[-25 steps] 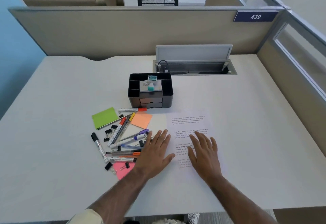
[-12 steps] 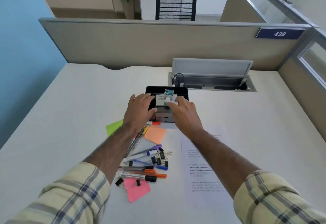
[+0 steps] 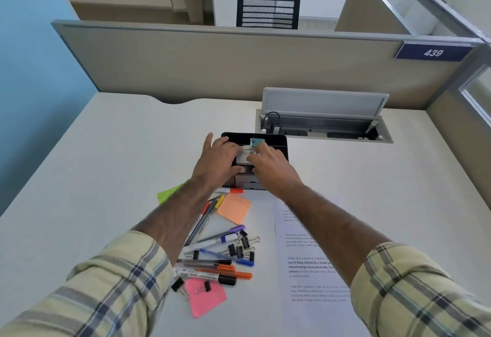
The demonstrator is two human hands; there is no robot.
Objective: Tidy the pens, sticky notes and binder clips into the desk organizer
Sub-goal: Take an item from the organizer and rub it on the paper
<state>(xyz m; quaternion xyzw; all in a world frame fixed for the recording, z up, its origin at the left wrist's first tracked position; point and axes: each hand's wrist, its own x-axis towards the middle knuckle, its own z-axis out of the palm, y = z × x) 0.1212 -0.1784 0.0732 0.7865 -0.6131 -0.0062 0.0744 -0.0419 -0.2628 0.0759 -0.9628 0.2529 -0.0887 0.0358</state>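
The black desk organizer (image 3: pixel 277 140) stands mid-desk, with small drawers (image 3: pixel 248 181) at its front. A white box (image 3: pixel 244 156) with a small teal item (image 3: pixel 257 142) behind it rests on top. My left hand (image 3: pixel 218 162) wraps the box's left side, thumb at its front edge. My right hand (image 3: pixel 271 166) pinches its right side. Nearer me lie loose pens and markers (image 3: pixel 212 255), black binder clips (image 3: pixel 240 246), and orange (image 3: pixel 233 207), pink (image 3: pixel 206 298) and green (image 3: pixel 170 193) sticky notes.
A printed sheet (image 3: pixel 310 270) lies on the desk under my right forearm. An open cable hatch (image 3: pixel 324 126) with its lid raised sits behind the organizer. A beige partition (image 3: pixel 239 63) closes off the far edge.
Both hands went from lying flat on the desk near me up to the organizer. They have now closed onto the white box on top of it.
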